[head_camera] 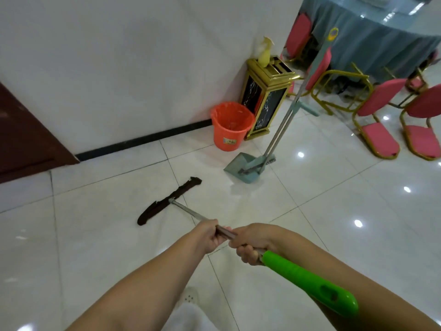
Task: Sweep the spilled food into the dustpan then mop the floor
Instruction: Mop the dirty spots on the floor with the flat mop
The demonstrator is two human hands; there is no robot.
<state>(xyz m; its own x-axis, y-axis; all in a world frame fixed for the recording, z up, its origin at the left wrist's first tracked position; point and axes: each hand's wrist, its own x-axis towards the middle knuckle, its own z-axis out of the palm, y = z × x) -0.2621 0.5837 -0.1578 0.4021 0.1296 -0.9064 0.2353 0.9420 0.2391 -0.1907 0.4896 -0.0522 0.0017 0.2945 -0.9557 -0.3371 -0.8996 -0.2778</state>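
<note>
1. The mop [191,212] is gripped by both hands: the left hand [210,235] is wrapped round the metal shaft, the right hand [250,244] is clenched on it just behind, right where the green handle [310,281] starts.
2. The dark mop head [167,201] is laid flat on the floor [95,235] at about 11 o'clock from the hands, with open tile all round it.
3. The dustpan [241,167] is parked at 1 o'clock, its broom clipped upright in it, well apart from the mop head.
4. An orange bucket [230,126] and a gold bin [265,96] are tucked against the wall edge at 12 o'clock.
5. Pink chairs [381,120] are crowded in at 2 o'clock.
</note>
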